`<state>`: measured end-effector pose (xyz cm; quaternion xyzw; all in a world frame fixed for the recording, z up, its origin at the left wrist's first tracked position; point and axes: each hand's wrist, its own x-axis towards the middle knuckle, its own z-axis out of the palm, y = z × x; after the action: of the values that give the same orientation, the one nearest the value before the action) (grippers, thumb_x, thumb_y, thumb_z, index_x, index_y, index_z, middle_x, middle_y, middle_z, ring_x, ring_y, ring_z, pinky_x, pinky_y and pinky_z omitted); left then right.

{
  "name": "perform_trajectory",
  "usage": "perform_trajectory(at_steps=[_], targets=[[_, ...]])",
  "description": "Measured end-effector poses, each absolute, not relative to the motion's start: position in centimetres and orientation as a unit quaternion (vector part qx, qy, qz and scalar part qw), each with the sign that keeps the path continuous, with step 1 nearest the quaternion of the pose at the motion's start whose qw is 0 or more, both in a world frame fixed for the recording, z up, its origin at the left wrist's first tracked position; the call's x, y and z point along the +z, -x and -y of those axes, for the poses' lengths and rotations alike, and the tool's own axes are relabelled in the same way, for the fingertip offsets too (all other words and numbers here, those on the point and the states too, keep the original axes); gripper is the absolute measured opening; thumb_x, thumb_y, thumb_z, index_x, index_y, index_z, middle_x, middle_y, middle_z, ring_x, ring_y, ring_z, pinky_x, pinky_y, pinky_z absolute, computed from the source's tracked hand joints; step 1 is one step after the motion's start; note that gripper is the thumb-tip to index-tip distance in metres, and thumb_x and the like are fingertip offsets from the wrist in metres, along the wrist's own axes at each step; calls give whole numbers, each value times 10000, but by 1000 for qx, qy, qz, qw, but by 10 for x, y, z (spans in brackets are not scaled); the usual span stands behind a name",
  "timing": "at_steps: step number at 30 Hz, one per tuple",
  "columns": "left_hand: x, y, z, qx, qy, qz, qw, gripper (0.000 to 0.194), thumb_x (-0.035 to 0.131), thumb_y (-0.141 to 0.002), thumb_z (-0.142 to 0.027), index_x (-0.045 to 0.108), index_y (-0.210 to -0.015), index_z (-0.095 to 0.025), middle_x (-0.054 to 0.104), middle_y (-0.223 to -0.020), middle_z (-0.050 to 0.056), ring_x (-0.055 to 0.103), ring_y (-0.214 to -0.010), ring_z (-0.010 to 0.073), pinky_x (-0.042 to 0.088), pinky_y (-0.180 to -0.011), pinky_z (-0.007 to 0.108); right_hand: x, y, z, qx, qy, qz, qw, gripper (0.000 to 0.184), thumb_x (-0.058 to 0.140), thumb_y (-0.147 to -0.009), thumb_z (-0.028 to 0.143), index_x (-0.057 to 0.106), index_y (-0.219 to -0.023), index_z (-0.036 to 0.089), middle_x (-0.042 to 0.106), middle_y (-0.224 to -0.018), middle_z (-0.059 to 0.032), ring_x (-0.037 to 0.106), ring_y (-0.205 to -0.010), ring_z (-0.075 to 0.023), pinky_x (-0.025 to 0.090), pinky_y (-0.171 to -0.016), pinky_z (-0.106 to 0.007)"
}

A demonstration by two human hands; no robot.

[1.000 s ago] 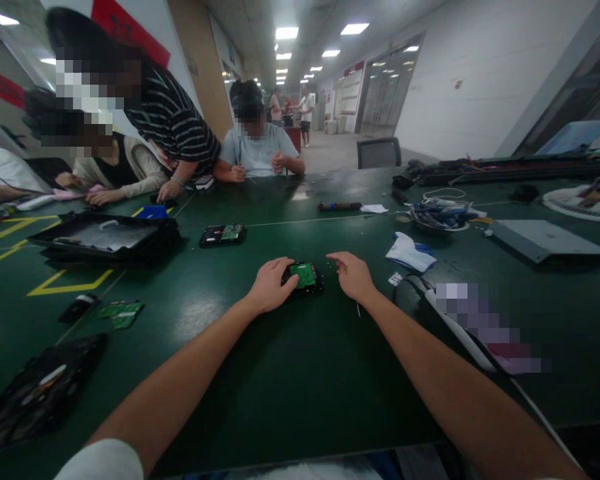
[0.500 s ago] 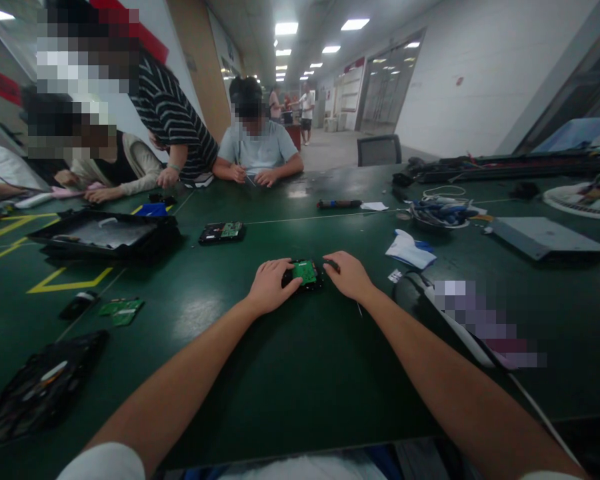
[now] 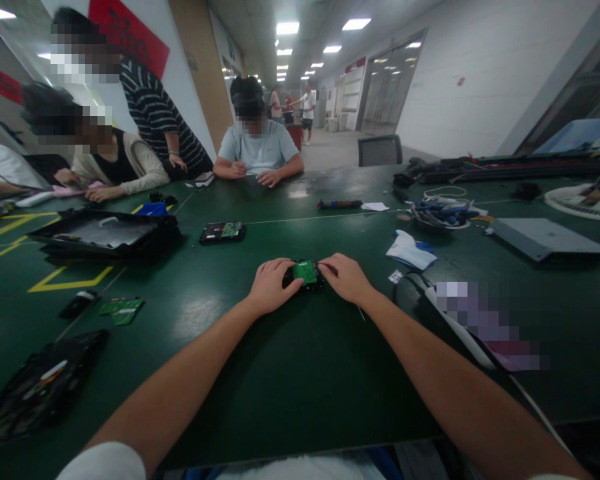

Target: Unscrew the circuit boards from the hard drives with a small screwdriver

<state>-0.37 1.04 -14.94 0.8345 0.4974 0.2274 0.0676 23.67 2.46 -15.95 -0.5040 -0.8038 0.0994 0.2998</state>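
Note:
A hard drive (image 3: 306,272) lies on the green table in front of me, its green circuit board facing up. My left hand (image 3: 271,283) grips its left side, thumb along the near edge and fingers over the far side. At the drive's right end is my right hand (image 3: 344,275), thumb and fingertips pinched close to the edge; whether they touch it I cannot tell. A screwdriver (image 3: 362,313) is tucked in that hand, its thin shaft showing below the wrist and its handle mostly hidden.
Another drive (image 3: 223,232) lies farther off, left of a white glove (image 3: 410,249). To my left are a black tray (image 3: 105,233), loose green boards (image 3: 122,310) and a black casing (image 3: 45,383). A metal box (image 3: 553,238) sits right. Co-workers occupy the far side.
My right hand has moved slightly left, its fingertips now closed together by the drive's edge. The left hand and drive stay put. A standing person at back left has straightened up.

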Motion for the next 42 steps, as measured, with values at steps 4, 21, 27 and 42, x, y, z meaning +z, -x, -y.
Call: perform_trajectory(at_steps=[4,21,27,42], targets=[[-151,4,-11,236,-831,-500,61,434,600,-943,-484,638,-1273,-205,642,-1395,116,562,-1321,307,395,-1143,514,-156,-230,-17,106,491,820,272,300,518,-1031,322,777,-1105,189,702,-955,-77,628,-869,-197,471,-811,-329],[-156,7,-17,247,-829,-495,88,482,610,-942,-526,664,-1298,-206,644,-1404,111,575,-1317,301,401,-1150,528,-155,-224,-17,124,511,800,288,284,556,-1003,275,744,-1175,152,701,-960,-80,620,-817,-190,478,-766,-325],[-153,5,-17,251,-816,-511,99,458,617,-939,-485,669,-1295,-201,661,-1358,105,595,-1275,292,409,-1145,518,-167,-240,-28,92,536,774,324,400,429,-964,55,713,-1239,120,735,-1112,-129,670,-1019,-229,500,-953,-371],[-152,5,-14,209,-832,-510,66,558,467,-1008,-544,569,-1449,-218,607,-1423,118,534,-1340,300,375,-1154,520,-163,-246,-32,64,568,791,218,435,458,-1054,329,628,-1401,131,630,-1349,-168,612,-1207,-285,496,-1016,-405]])
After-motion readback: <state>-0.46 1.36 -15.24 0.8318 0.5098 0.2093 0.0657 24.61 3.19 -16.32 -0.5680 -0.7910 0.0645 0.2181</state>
